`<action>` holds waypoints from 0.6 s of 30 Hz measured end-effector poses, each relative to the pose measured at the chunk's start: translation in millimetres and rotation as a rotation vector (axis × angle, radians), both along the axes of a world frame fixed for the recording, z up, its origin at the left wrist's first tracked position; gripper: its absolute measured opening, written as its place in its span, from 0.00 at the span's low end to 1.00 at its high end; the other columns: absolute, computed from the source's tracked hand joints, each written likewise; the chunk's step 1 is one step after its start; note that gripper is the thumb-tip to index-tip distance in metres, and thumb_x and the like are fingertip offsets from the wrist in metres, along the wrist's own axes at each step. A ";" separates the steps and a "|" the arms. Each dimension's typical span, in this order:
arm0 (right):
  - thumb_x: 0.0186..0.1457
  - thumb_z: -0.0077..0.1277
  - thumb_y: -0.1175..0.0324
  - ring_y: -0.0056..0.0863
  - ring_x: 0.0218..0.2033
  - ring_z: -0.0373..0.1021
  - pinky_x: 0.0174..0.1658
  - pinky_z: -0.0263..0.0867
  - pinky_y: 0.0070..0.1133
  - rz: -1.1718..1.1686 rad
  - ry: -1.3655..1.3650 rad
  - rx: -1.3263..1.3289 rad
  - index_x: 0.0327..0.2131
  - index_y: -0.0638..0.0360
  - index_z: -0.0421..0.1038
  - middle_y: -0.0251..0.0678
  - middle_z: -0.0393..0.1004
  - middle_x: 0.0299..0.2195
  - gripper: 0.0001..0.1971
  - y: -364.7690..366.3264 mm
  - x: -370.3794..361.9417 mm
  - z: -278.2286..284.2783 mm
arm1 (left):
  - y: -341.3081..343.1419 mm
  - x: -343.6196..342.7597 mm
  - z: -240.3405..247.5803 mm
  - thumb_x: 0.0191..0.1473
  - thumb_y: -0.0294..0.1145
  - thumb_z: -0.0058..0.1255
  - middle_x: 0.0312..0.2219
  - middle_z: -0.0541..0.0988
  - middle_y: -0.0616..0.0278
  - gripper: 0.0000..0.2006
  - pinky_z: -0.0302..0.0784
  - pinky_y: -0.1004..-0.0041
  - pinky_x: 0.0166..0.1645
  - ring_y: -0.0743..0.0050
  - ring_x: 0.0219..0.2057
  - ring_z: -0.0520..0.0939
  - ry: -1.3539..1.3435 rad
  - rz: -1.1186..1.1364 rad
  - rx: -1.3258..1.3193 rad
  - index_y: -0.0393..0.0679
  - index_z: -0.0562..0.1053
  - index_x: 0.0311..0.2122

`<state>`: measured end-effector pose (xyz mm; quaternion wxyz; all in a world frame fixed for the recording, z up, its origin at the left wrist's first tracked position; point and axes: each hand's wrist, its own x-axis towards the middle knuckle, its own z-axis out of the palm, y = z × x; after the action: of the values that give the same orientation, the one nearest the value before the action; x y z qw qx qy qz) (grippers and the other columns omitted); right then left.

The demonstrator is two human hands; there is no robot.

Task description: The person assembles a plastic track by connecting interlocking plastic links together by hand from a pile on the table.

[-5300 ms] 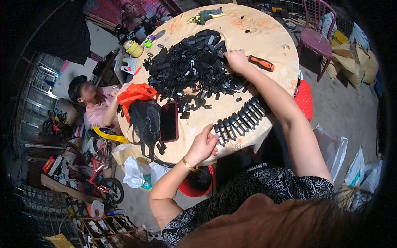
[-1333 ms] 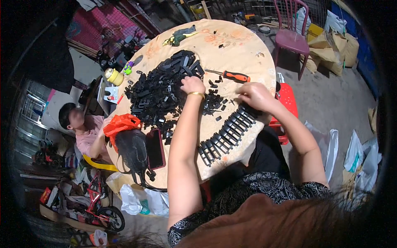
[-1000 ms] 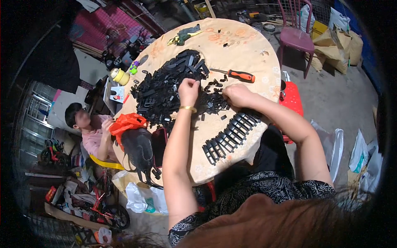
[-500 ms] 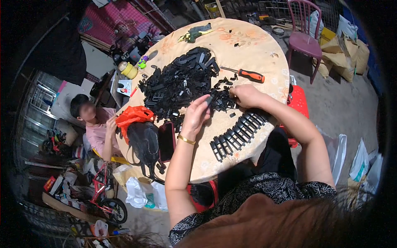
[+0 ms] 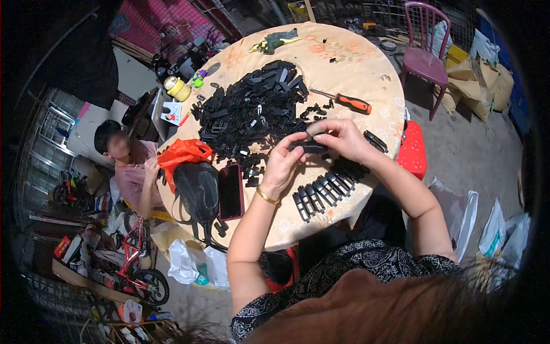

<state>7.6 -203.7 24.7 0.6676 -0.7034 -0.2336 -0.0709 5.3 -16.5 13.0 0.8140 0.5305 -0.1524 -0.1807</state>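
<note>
In my left hand I grip a long black plastic piece between thumb and fingers, tilted almost flat above the table. My right hand is pinched closed against that piece's upper edge; whatever is between its fingertips is too small to make out. Just beyond both hands spreads a large heap of black plastic pieces, with smaller black bits at its right side. Nearer to me, below the right hand, a curved row of matching long black pieces lies side by side.
On the round cloth-covered table lie an orange-and-black screwdriver, a phone, a black bag and an orange plastic bag. Another person sits at the left. A purple chair stands far right.
My right hand has left the small bits and come over to my left hand. The long black piece has turned from upright to nearly flat, and both hands now meet at it.
</note>
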 end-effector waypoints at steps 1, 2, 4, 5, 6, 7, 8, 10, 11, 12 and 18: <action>0.44 0.52 0.75 0.17 0.25 0.66 0.30 0.62 0.15 -0.057 -0.161 -0.042 0.31 0.61 0.72 0.29 0.69 0.21 0.07 -0.5 -1.0 0.1 | -0.8 -1.7 2.3 0.49 0.23 0.47 0.32 0.71 0.66 0.18 0.68 0.87 0.32 0.86 0.26 0.70 0.000 0.001 -0.001 0.37 0.63 0.47; 0.43 0.52 0.75 0.20 0.26 0.67 0.30 0.62 0.18 -0.136 -0.219 -0.095 0.30 0.60 0.73 0.31 0.70 0.22 0.07 -0.3 -1.9 0.2 | -1.9 -4.4 4.7 0.48 0.22 0.47 0.31 0.71 0.66 0.19 0.68 0.87 0.32 0.86 0.26 0.70 -0.084 0.019 0.044 0.38 0.62 0.48; 0.42 0.53 0.75 0.20 0.26 0.67 0.30 0.62 0.18 -0.115 -0.172 -0.110 0.30 0.59 0.74 0.32 0.70 0.22 0.08 -0.9 -7.7 5.4 | -7.5 -10.5 10.9 0.47 0.21 0.48 0.32 0.71 0.66 0.22 0.68 0.86 0.34 0.85 0.29 0.71 -0.183 0.066 0.079 0.38 0.60 0.49; 0.42 0.53 0.75 0.20 0.26 0.67 0.31 0.62 0.18 -0.094 -0.125 -0.125 0.31 0.59 0.74 0.32 0.70 0.22 0.08 -0.2 -11.1 7.5 | -6.2 -9.0 9.2 0.47 0.21 0.48 0.32 0.71 0.66 0.22 0.68 0.86 0.34 0.85 0.29 0.71 -0.183 0.067 0.080 0.38 0.60 0.49; 0.42 0.54 0.75 0.20 0.24 0.67 0.29 0.63 0.17 -0.104 -0.093 -0.068 0.30 0.60 0.74 0.33 0.71 0.23 0.08 4.0 -15.2 8.6 | -3.1 -7.0 7.7 0.46 0.20 0.48 0.32 0.71 0.66 0.22 0.68 0.85 0.35 0.85 0.29 0.72 -0.113 0.062 0.032 0.39 0.60 0.49; 0.42 0.54 0.75 0.20 0.24 0.67 0.29 0.63 0.17 -0.104 -0.093 -0.069 0.30 0.60 0.74 0.33 0.71 0.23 0.08 6.4 -17.2 7.6 | -1.1 -5.6 6.2 0.46 0.20 0.49 0.32 0.71 0.66 0.22 0.68 0.85 0.36 0.84 0.30 0.72 -0.043 0.058 -0.016 0.39 0.61 0.48; 0.41 0.54 0.76 0.19 0.24 0.67 0.28 0.63 0.16 -0.099 -0.096 -0.006 0.30 0.61 0.74 0.34 0.72 0.23 0.08 8.5 -18.3 5.7 | -0.5 -4.9 4.3 0.47 0.21 0.49 0.33 0.72 0.66 0.19 0.68 0.85 0.37 0.84 0.31 0.72 -0.018 0.041 -0.098 0.39 0.64 0.46; 0.40 0.54 0.78 0.21 0.25 0.69 0.27 0.65 0.16 -0.127 -0.122 0.020 0.28 0.63 0.74 0.36 0.73 0.23 0.07 11.3 -20.8 6.5 | 2.3 -2.4 -3.4 0.47 0.21 0.49 0.33 0.73 0.66 0.17 0.68 0.85 0.37 0.84 0.31 0.73 0.003 0.043 -0.122 0.38 0.65 0.45; 0.40 0.54 0.78 0.21 0.25 0.69 0.27 0.65 0.16 -0.126 -0.123 0.019 0.28 0.63 0.74 0.36 0.73 0.23 0.07 12.9 -20.0 6.9 | 3.7 -1.6 -7.1 0.48 0.22 0.48 0.33 0.73 0.66 0.15 0.69 0.85 0.37 0.85 0.31 0.73 0.025 0.044 -0.144 0.38 0.67 0.43; 0.40 0.55 0.77 0.23 0.25 0.70 0.27 0.65 0.17 -0.170 -0.286 -0.002 0.27 0.63 0.74 0.36 0.73 0.23 0.06 13.8 -18.7 6.2 | 2.0 -2.8 -6.1 0.49 0.23 0.47 0.34 0.74 0.65 0.13 0.69 0.84 0.38 0.84 0.32 0.73 0.039 0.024 -0.169 0.38 0.68 0.42; 0.37 0.54 0.76 0.30 0.25 0.69 0.27 0.66 0.20 -0.300 -0.699 -0.210 0.27 0.60 0.73 0.37 0.72 0.24 0.08 11.2 -14.8 2.4 | -7.2 -8.3 -5.7 0.50 0.22 0.46 0.35 0.74 0.63 0.13 0.69 0.83 0.39 0.82 0.34 0.74 0.019 0.056 -0.148 0.36 0.67 0.43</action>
<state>-7.1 -192.5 27.1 0.4544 -0.7278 -0.3475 -0.3783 -3.0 -23.7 7.3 0.8571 0.4714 -0.1429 -0.1511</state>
